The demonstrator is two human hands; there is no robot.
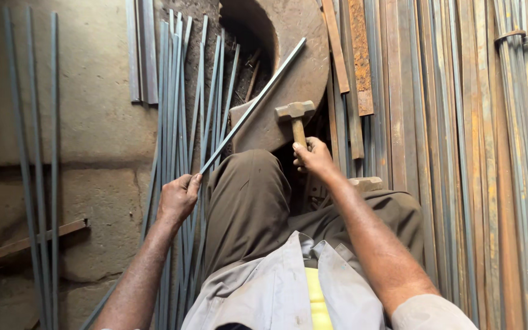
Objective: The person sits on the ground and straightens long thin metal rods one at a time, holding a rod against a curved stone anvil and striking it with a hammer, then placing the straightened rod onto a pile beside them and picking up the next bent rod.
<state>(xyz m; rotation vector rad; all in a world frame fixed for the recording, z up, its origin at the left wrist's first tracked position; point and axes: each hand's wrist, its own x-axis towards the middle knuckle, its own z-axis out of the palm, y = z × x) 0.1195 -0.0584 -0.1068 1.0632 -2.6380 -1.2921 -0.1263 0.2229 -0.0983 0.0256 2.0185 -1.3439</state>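
Left hand grips flat steel rod; right hand grips hammer, handle partly hidden.

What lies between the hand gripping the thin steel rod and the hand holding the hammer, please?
In the head view, the person's raised knee in olive-brown trousers sits between the left hand on the rod and the right hand holding the hammer.

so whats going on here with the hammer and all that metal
A person sits among stacks of metal strips. The left hand grips one end of a thin metal bar, whose far end lies across a heavy rusty steel block. The right hand holds a hammer by its wooden handle, head raised just above the block beside the bar. More thin rods lie on the floor to the left, and long rusty strips to the right.
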